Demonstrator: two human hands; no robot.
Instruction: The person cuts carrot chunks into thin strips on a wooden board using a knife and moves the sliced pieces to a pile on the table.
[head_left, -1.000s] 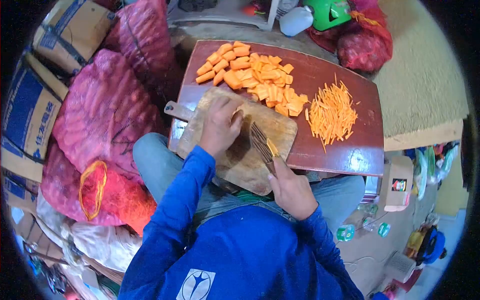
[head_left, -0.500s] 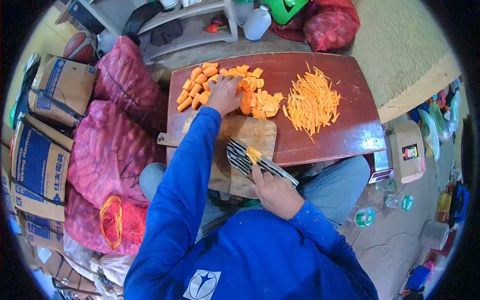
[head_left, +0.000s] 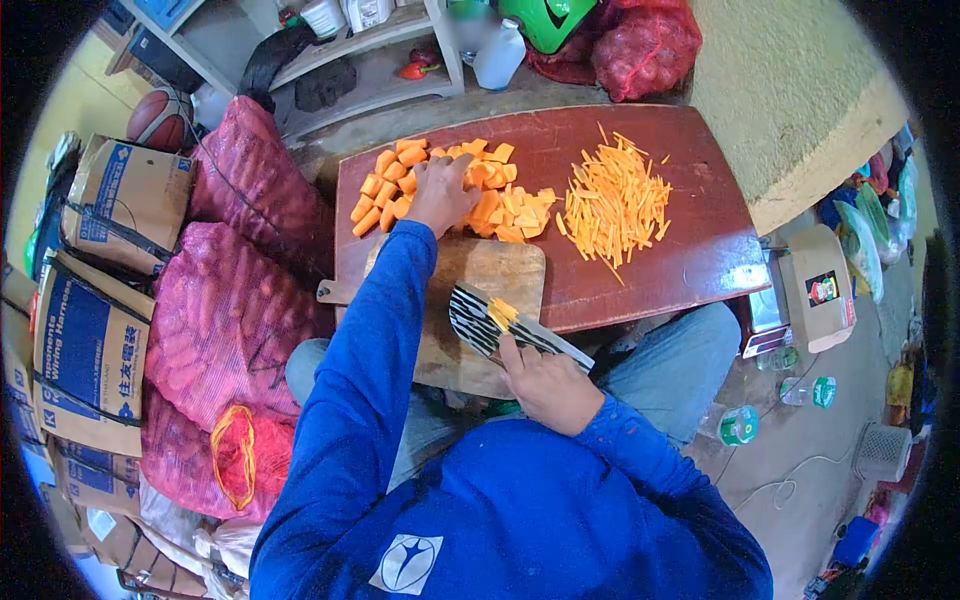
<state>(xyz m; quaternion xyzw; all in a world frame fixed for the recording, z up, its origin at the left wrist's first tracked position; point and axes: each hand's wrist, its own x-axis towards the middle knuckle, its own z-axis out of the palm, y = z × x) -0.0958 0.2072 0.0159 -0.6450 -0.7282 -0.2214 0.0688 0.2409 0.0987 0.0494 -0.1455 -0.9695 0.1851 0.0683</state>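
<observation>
My left hand (head_left: 442, 193) reaches into the pile of cut carrot pieces (head_left: 510, 205) at the table's left side. Its fingers are spread and bent down over the pieces, the tips partly hidden among them. Thicker carrot chunks (head_left: 377, 190) lie to the left of this hand. My right hand (head_left: 552, 385) grips a knife with a broad, black-and-white striped blade (head_left: 475, 320), held over the wooden cutting board (head_left: 505, 262). A few carrot sticks (head_left: 503, 313) rest on the blade. Further right on the table is a heap of thin carrot sticks (head_left: 615, 205).
The reddish-brown table (head_left: 690, 260) stands before my knees, with the board overhanging its near edge. Pink mesh sacks (head_left: 225, 320) and cardboard boxes (head_left: 95, 340) crowd the left. Plastic bottles (head_left: 738, 426) lie on the floor at right. A shelf (head_left: 370, 100) stands behind.
The view has shifted slightly. My left hand stays at the carrot pile, and my right hand still holds the knife over the board with the sticks on its blade.
</observation>
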